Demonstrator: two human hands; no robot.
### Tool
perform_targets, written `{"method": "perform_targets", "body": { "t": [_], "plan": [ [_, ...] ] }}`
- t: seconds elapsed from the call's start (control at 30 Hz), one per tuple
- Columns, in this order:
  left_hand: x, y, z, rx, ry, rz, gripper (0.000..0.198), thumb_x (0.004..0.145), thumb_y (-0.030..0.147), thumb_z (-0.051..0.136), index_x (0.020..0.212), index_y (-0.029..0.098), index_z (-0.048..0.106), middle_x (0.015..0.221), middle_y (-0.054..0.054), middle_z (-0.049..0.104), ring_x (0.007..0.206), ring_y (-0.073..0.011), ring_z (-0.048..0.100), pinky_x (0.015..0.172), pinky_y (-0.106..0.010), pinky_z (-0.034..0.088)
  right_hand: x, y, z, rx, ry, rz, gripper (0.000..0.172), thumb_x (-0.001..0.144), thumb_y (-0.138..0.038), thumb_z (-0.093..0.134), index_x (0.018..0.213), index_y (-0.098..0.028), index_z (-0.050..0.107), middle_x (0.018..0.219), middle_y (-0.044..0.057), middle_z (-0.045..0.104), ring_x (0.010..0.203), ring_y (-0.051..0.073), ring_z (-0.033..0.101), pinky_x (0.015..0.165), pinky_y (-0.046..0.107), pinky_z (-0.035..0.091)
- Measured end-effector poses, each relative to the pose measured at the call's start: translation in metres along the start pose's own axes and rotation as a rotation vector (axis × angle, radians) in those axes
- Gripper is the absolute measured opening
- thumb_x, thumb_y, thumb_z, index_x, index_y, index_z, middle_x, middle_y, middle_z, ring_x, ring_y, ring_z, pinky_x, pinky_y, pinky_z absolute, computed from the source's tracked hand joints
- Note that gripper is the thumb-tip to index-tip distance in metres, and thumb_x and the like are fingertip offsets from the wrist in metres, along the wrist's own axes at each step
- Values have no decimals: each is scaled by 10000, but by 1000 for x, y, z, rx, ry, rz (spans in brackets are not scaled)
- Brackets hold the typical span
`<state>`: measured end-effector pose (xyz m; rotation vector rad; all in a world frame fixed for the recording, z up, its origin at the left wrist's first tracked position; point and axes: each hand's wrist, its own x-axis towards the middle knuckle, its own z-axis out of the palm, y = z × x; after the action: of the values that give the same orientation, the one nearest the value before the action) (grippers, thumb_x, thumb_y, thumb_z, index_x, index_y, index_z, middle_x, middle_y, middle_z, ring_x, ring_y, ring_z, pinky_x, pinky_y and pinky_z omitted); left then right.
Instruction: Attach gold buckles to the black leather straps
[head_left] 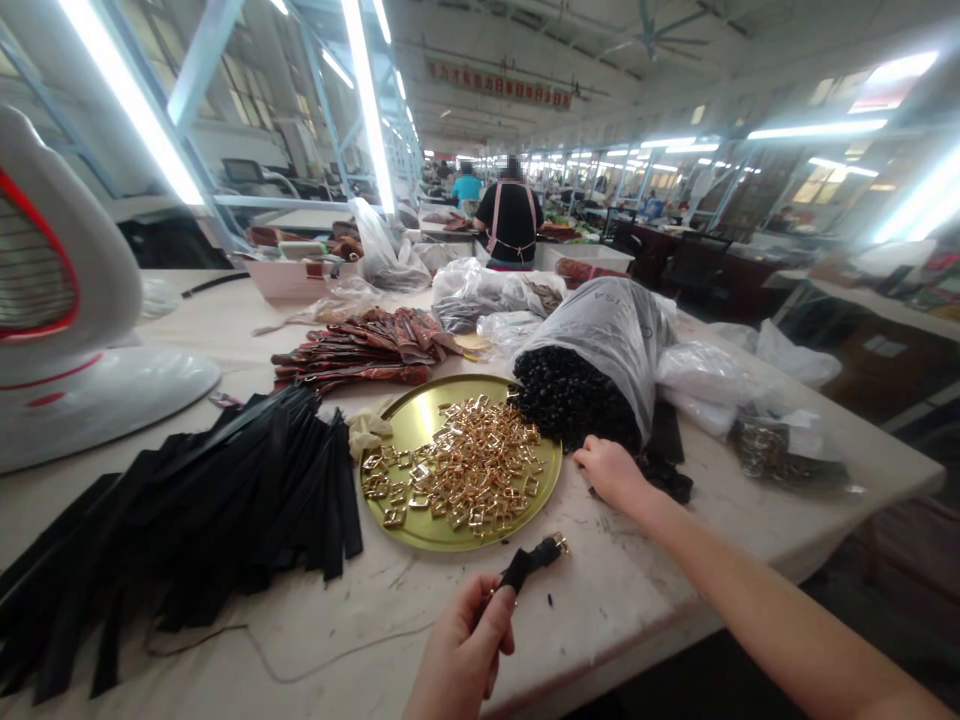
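Low at the front of the table, my left hand (474, 630) is closed round a black strap (525, 565), its gold buckle (556, 545) pointing away to the right. My right hand (611, 472) rests beside the mouth of a clear plastic bag (611, 325), fingers curled together; what they pinch, if anything, is hidden. Small black pieces (574, 390) spill from that bag. Between both hands and the far side lies a round gold tray (442, 540) heaped with gold buckles (480, 455). A pile of flat black straps (255, 490) spreads to its left.
Patterned reddish strips (367, 345) lie behind the tray. A white fan-like appliance (67, 300) stands at the left. Plastic packets (705, 380) and a bag of metal parts (772, 445) sit at the right. A person (510, 220) in an apron is further back.
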<state>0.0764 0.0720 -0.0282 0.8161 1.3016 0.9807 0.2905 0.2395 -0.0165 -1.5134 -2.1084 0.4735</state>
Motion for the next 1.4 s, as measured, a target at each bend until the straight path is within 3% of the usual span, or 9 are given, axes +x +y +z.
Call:
{"method": "perform_targets", "body": {
  "t": [0.1,0.23,0.33,0.43,0.53,0.67,0.8,0.97,1.4],
  "plan": [
    [-1,3,2,-10,-11,10,356,681,512,547,765,172,480,429,88,473,259,-2,251,293,-136,118,12,3,0,66,-7,8,178,675,-133,579,524,-188,501,709,72,561,725,190,477,653,297,371],
    [-3,14,3,-39,-4,39,335,682,493,557,747,175,473,413,90,466,253,-4,254,282,-131,126,-7,-22,-3,217,-56,8,159,780,-319,522,714,-183,572,713,43,580,688,167,520,631,289,417],
    [-7,26,8,-110,3,52,305,688,468,564,714,186,451,415,90,465,256,-2,246,280,-128,128,-37,-54,-1,709,-214,127,261,815,-422,479,872,-181,560,684,2,579,616,121,544,604,269,461],
    [-14,33,13,-185,23,62,281,700,440,567,703,187,443,432,89,467,273,3,257,296,-118,131,-66,-84,2,1353,-377,327,254,727,-372,639,877,-182,561,714,-17,592,629,91,569,628,241,484],
    [-25,33,13,-220,53,68,281,699,432,580,709,184,449,442,89,458,285,3,269,305,-116,132,-83,-103,4,1592,-389,410,221,695,-291,692,842,-172,577,735,-13,620,633,78,589,628,212,493],
    [-37,29,11,-241,64,91,294,702,447,579,710,184,449,427,93,451,271,3,253,302,-123,121,-91,-115,7,1650,-333,421,200,678,-240,708,815,-166,582,780,-5,636,694,89,605,686,225,492],
    [-39,24,13,-277,76,110,321,683,465,591,698,186,433,426,93,458,262,4,236,295,-131,112,-100,-124,12,1513,-296,268,180,643,-204,722,748,-158,583,830,6,633,687,94,566,662,226,457],
    [-34,16,16,-237,145,150,369,632,506,609,692,189,430,385,95,441,256,-11,229,302,-148,121,-108,-127,17,1381,-129,167,253,628,-207,724,844,-181,595,899,12,627,839,143,550,793,288,413],
    [-40,18,11,48,286,266,261,729,430,538,748,170,537,467,64,459,367,-64,334,387,-190,259,-105,-126,26,1654,-299,413,213,623,-218,744,774,-155,607,785,2,640,716,106,594,763,264,457]
  ]
}}
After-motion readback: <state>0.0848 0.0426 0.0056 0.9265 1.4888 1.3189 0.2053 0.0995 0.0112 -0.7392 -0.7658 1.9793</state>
